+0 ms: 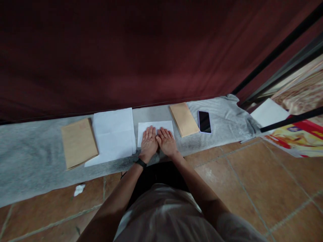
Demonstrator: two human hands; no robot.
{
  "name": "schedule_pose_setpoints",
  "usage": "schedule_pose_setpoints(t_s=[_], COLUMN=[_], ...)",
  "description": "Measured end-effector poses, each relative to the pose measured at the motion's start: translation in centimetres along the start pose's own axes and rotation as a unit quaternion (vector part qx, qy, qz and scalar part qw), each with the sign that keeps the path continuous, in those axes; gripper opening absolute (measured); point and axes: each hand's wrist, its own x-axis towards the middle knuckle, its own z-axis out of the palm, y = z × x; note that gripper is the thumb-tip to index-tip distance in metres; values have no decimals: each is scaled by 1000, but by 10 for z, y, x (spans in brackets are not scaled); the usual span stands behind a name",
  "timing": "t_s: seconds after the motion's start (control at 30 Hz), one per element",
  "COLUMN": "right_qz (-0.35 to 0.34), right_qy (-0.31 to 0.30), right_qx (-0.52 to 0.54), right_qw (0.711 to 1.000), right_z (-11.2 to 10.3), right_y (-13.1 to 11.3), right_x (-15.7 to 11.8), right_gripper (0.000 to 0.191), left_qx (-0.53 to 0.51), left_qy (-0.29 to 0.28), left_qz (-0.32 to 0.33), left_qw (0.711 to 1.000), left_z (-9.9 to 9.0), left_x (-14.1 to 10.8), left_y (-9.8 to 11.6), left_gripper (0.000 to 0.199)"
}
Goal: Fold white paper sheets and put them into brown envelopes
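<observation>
A white sheet of paper (166, 124), small and perhaps folded, lies on the grey cloth in front of me. Both palms rest flat on it, side by side. My left hand (149, 141) has its fingers stretched out over the left half, and a dark band circles that wrist. On the right half lies my right hand (166, 141), its fingers also extended and its thumb touching the left hand. To the left is a stack of larger white paper (113, 134). A brown envelope (184, 119) lies to the right, apart from my hands.
Several brown envelopes (79, 143) appear stacked at the left, beside the white paper. A phone (204, 121) lies right of the single envelope. The grey cloth (32, 151) covers a narrow bench against a dark red curtain (126, 60). Black bars (277, 50) and a colourful box (300, 137) stand right.
</observation>
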Motion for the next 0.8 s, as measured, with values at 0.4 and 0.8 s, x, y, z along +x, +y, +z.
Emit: schedule_pose_setpoints(t_s=[0.4,0.8], right_qz=[45,80], right_qy=[63,87], right_qx=[-25,-10], right_qw=[997,993], right_z=[11,9], right_y=[21,15], right_x=[-9,-6], right_gripper=[56,58], left_qx=[-11,9], left_qy=[84,115], left_qz=[-84,-102], left_qw=[993,988], left_z=[6,10], left_x=[-9,-10], left_y=[-4,-3], left_gripper=[62,63])
